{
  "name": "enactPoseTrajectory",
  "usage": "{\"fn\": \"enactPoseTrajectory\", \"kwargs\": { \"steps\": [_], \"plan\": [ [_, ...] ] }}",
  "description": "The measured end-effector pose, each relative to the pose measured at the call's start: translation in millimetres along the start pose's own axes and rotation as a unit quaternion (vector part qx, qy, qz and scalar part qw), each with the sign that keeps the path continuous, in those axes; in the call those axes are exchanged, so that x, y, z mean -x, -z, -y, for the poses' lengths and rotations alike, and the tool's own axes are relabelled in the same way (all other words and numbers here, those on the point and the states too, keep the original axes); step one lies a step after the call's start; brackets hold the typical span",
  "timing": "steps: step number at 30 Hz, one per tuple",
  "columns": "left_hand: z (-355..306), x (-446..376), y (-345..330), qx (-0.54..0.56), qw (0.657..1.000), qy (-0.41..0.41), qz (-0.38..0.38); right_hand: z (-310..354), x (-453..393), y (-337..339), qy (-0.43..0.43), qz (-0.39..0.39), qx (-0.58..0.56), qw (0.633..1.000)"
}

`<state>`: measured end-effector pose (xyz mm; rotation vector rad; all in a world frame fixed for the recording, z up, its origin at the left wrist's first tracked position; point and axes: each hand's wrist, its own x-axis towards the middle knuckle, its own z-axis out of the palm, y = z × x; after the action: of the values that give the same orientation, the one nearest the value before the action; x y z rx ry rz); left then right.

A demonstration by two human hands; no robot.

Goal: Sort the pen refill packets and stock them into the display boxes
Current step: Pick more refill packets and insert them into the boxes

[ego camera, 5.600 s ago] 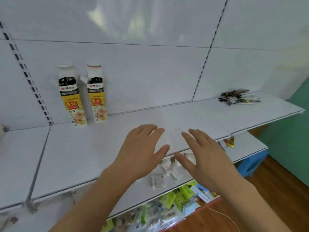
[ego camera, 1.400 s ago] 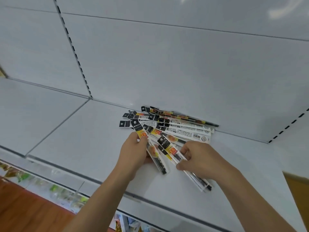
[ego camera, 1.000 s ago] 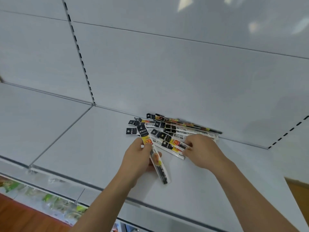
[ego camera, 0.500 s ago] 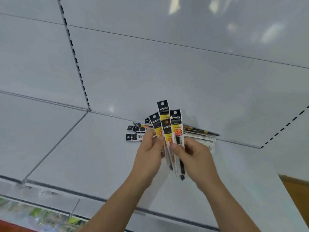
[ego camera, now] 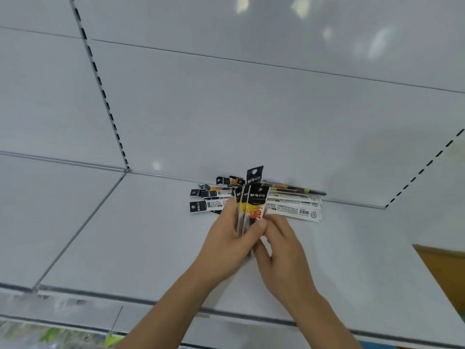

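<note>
Several pen refill packets (ego camera: pixel 292 206), long and narrow with black tops and yellow labels, lie in a loose pile at the back of the white shelf (ego camera: pixel 141 235). A small upright bundle of packets (ego camera: pixel 253 200) stands above the pile. My left hand (ego camera: pixel 227 244) grips this bundle, thumb across its front. My right hand (ego camera: pixel 280 244) pinches the bundle's lower right edge. The display boxes are out of view.
The shelf's back wall (ego camera: pixel 226 109) has slotted uprights at left and far right. A seam (ego camera: pixel 83 227) divides the shelf into panels. Below the front edge, at the lower left, blurred goods (ego camera: pixel 50 335) show. A wooden floor (ego camera: pixel 442 270) shows at right.
Both hands took packets from the pile, lifted them upright and drew them together. In the last half second the fanned packets have closed into a tighter bundle.
</note>
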<state>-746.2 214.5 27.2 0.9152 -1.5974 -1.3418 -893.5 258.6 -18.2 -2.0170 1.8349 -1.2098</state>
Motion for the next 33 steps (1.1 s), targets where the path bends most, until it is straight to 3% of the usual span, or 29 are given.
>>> {"fn": "enactPoseTrajectory", "kwargs": {
  "steps": [5,9,11,16,24,33],
  "plan": [
    [11,-3,0,-0.045,0.999,-0.004,0.020,-6,1,14,0.006,0.043,0.123,0.991],
    [10,-6,11,-0.058,0.994,-0.020,-0.096,-23,-8,25,-0.016,0.022,0.100,0.995],
    [11,-6,20,-0.043,0.990,0.005,-0.138,-33,-18,23,-0.002,0.030,0.157,0.987],
    [10,-1,22,-0.001,0.982,0.072,-0.177,-36,-46,9,0.022,0.184,0.240,0.953],
    [10,6,20,0.016,0.973,0.116,-0.201,-43,-54,14,0.035,0.205,0.299,0.931],
    [11,2,17,0.039,0.967,0.164,-0.192,-41,-57,28,0.003,0.233,0.288,0.929]
  ]
}}
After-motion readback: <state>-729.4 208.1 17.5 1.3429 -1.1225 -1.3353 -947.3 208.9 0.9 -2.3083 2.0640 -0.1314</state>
